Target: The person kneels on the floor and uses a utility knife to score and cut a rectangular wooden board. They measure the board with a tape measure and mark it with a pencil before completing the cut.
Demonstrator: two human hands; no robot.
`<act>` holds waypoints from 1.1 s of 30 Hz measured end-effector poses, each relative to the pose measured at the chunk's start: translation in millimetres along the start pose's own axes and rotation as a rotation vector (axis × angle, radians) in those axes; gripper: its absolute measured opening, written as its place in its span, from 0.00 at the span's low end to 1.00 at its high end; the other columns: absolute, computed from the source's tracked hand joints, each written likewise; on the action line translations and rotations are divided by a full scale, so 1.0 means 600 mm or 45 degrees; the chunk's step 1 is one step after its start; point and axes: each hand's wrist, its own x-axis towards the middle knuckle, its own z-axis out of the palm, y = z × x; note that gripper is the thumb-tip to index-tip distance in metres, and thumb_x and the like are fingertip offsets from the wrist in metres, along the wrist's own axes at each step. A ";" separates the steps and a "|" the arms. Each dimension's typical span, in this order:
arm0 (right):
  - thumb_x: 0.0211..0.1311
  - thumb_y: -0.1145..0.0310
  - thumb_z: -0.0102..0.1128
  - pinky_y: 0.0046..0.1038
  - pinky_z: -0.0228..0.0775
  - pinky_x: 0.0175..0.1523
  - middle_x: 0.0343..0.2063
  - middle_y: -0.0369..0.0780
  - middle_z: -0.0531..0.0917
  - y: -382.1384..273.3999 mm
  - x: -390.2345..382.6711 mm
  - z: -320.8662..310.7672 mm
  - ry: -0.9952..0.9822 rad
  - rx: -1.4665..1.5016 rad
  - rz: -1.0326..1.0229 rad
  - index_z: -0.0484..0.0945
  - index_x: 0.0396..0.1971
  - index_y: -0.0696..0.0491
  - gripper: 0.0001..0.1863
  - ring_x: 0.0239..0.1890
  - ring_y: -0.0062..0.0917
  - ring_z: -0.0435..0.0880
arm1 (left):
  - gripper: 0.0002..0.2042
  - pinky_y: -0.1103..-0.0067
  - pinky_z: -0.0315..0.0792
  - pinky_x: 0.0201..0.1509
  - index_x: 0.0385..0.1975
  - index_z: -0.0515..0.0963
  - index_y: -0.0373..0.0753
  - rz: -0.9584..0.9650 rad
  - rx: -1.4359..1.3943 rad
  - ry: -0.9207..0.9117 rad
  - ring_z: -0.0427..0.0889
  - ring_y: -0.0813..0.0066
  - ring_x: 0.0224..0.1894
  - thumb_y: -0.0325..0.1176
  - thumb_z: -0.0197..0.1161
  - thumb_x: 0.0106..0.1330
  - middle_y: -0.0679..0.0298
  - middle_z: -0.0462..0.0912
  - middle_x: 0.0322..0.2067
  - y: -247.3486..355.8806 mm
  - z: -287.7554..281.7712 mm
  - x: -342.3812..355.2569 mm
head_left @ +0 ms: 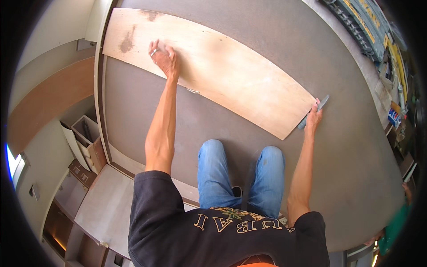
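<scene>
A long pale wooden board [231, 71], stained brown near its far left end, lies slantwise on a wide grey-brown surface. My left hand [167, 61] presses on the left part of the board, fingers curled and a ring on one of them. Something pale seems to be under those fingers, but motion blur hides what it is. At the board's right end, my right hand [314, 117] grips a putty knife [324, 102] by its dark bluish handle. Its grey blade points away from me, past the board's corner, and the fingers touch the board's end.
The grey-brown surface [351, 155] extends under and around the board. A bluish-grey tool case [362, 26] and assorted gear line the far right. Open drawers [89, 142] and cabinet panels stand at left. Someone in a green sleeve [396, 222] is at the lower right edge.
</scene>
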 end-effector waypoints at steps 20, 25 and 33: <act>0.60 0.51 0.70 0.32 0.66 0.61 0.48 0.43 0.81 0.018 0.000 -0.103 -0.408 0.475 0.300 0.76 0.53 0.62 0.32 0.52 0.28 0.78 | 0.10 0.88 0.68 0.30 0.37 0.73 0.45 -1.458 -0.962 -0.358 0.69 0.88 0.27 0.42 0.65 0.69 0.77 0.72 0.28 -0.152 -0.209 -0.144; 0.61 0.49 0.68 0.32 0.67 0.60 0.49 0.43 0.82 0.057 -0.024 -0.116 -0.449 0.195 0.260 0.76 0.55 0.61 0.32 0.53 0.28 0.77 | 0.14 0.87 0.70 0.36 0.40 0.73 0.44 -1.470 -0.833 -0.392 0.72 0.87 0.30 0.46 0.65 0.68 0.76 0.72 0.29 -0.149 -0.295 -0.225; 0.70 0.56 0.55 0.43 0.69 0.56 0.49 0.54 0.79 0.034 -0.067 -0.105 0.022 -0.558 -0.133 0.67 0.59 0.62 0.28 0.52 0.47 0.79 | 0.18 0.66 0.75 0.43 0.35 0.82 0.33 -0.656 0.523 -0.645 0.84 0.60 0.35 0.45 0.61 0.68 0.50 0.84 0.31 -0.078 -0.336 -0.155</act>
